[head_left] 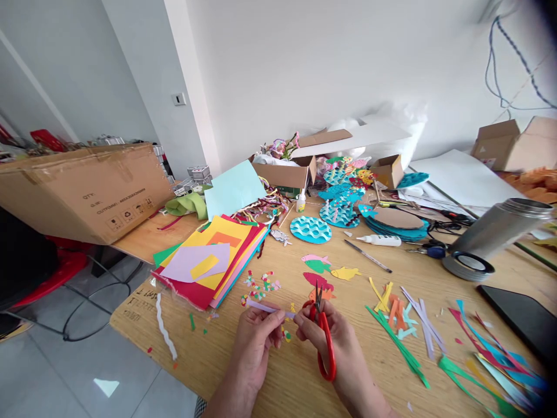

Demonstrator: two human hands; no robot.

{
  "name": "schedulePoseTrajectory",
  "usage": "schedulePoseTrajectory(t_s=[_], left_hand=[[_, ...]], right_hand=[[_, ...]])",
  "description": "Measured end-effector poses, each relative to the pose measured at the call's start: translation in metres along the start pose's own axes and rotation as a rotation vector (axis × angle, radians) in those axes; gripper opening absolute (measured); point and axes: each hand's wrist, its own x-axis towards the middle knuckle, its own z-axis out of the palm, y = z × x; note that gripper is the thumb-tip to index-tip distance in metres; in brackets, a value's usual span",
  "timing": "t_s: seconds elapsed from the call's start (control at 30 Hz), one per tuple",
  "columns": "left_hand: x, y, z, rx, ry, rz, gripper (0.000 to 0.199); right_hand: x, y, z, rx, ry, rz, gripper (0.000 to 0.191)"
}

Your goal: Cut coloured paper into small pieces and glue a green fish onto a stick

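Observation:
A narrow lavender paper strip [260, 305] is pinched between the thumb and fingers of my left hand [255, 345]. My right hand [342, 345] has red-handled scissors [328, 357] hooked in it, blades pointing up and away from me. The thumb and forefinger of that same hand also touch the strip's right end. Small round paper dots [263, 283] in several colours lie just beyond my left hand, some partly hidden by it. Paper fish cut-outs, including a yellow fish [346, 273] and a green fish [317, 266], lie beyond the scissors.
Coloured sheets [195, 264] are stacked to the left. Green strips [400, 342] and other paper strips spread out on the right, near a dark tablet-like slab [520, 316]. A steel flask [500, 229], a pen [368, 255], a glue bottle [380, 240] and blue wavy discs [310, 230] stand or lie farther back.

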Motion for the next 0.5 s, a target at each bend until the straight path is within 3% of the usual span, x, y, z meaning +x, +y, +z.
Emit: schedulePoseTrajectory(t_s=[0.1,0.27,0.5], left_hand=[[-0.0012,0.0018,-0.0004,-0.041,-0.01,0.007,0.029],[-0.0015,0.007,-0.0025,-0.179,0.07,0.087,0.036],[-0.005,0.0035,0.0013,0.129,0.052,0.142,0.026]], right_hand=[[0.0007,-0.0002,-0.0007,-0.001,-0.009,0.001,0.037],[-0.0012,-0.0019,-0.001,-0.014,-0.062,0.008,0.035],[0.0005,-0.0077,-0.0052,-0.017,0.055,-0.054,0.033]])
